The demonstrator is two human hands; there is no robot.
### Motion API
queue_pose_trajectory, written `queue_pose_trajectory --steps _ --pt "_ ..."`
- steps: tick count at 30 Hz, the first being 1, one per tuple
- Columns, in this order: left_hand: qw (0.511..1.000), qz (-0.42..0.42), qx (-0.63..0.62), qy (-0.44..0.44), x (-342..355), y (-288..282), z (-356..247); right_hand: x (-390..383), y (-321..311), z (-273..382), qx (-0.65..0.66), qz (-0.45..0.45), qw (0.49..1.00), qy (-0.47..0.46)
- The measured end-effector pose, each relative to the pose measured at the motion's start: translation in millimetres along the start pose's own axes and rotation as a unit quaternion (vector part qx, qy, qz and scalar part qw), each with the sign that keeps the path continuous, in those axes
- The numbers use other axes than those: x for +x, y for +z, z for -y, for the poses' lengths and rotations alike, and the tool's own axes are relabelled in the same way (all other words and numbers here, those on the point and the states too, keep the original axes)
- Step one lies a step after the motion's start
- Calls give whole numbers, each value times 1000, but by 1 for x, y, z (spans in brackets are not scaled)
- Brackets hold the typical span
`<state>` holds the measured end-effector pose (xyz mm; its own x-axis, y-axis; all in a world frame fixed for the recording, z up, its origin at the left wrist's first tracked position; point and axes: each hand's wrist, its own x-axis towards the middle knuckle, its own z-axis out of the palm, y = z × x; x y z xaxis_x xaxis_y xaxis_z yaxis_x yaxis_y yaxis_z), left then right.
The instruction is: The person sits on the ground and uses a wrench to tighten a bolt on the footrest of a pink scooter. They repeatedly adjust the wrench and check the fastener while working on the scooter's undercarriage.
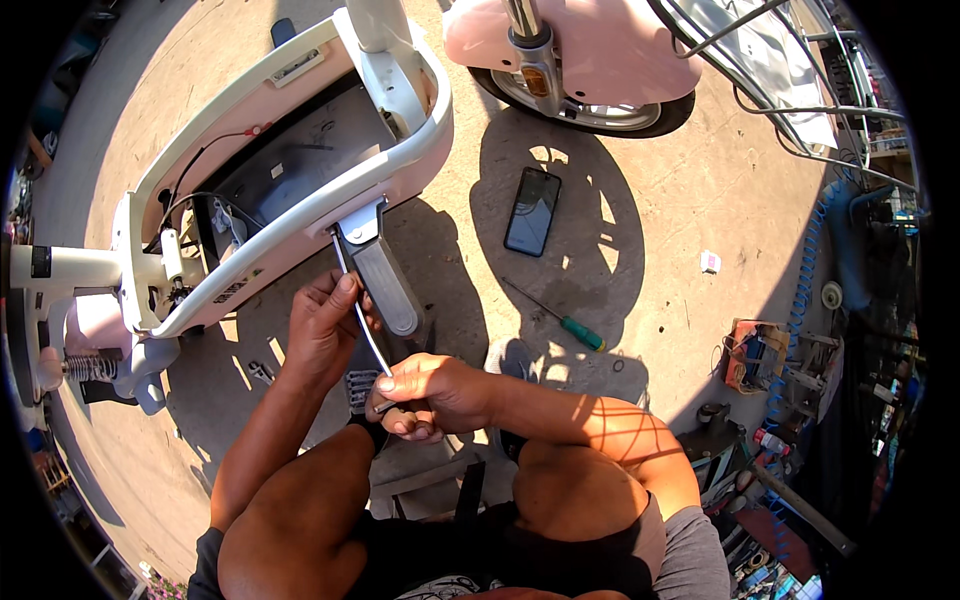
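My left hand (326, 330) pinches a slim silver rod (343, 254) part way along, beside a grey metal bar (383, 283). The rod's upper end reaches a bracket (361, 222) on the side of a white and pale-pink scooter body (405, 160), where that bar is attached. My right hand (430, 392) grips the rod's lower end between thumb and curled fingers, above my knees. Inside the scooter body are a dark tray (320, 140), cables and a white cylinder (172, 255). The rod's exact tip at the bracket is too small to make out.
A pink fender and wheel (610, 50) stand at top. On the concrete (680, 190) lie a phone (532, 210), a green-handled screwdriver (580, 334) and a small wrench (260, 372). At right are a wire frame (790, 108), blue coiled hose (806, 280) and assorted tools.
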<state>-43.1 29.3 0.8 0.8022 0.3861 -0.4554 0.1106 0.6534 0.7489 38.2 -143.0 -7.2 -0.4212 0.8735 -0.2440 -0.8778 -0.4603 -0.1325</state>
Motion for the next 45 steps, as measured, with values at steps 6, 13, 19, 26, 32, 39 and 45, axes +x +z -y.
queue_pose_trajectory --steps 6,13,19,26,32,39,45 --pt "1000 -8 -1 -3 2 3 1 -4 1 3 -203 -69 975 -51" --pt "999 -30 19 7 2 1 3 -15 26 10 -707 -286 625 -166" --pt "1000 -19 4 20 0 2 1 -16 25 5 -745 -243 553 -283" --pt "1000 -19 6 7 1 2 0 -14 -4 -6 -213 -116 959 -144" --pt "1000 -17 3 4 0 1 0 -10 -12 -1 -139 -86 984 -66" --pt "1000 -21 6 10 1 1 1 -19 -15 8 -276 -86 951 -112" --pt "999 -21 24 2 2 0 0 -9 -31 -2 -65 -16 996 -51"
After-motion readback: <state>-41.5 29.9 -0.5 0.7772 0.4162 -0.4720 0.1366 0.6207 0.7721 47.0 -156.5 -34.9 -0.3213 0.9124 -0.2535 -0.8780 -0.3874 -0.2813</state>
